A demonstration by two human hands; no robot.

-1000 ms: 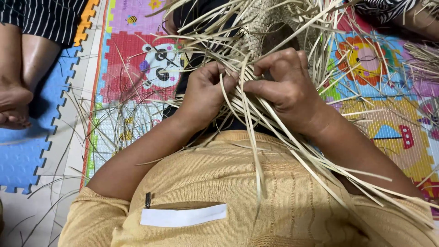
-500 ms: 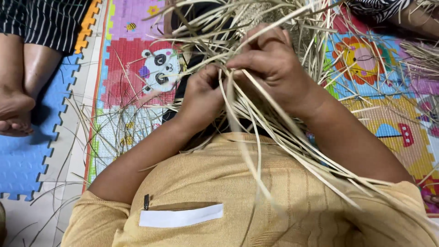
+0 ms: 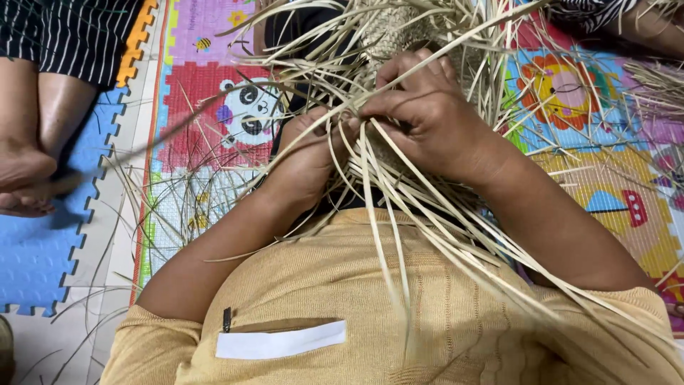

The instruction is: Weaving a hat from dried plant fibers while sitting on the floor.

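Foam mat (image 3: 214, 50); hands (image 3: 370, 135) pinching pale, possibly dry straw strips (image 3: 399, 214).

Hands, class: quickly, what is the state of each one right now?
Left hand: closed, pinching pale straw strands.
Right hand: closed, gripping the strands against the woven piece.

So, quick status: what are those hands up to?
Left hand and right hand both pinching pale straw strips. Half-woven piece just beyond. Loose strips trailing over the shirt.
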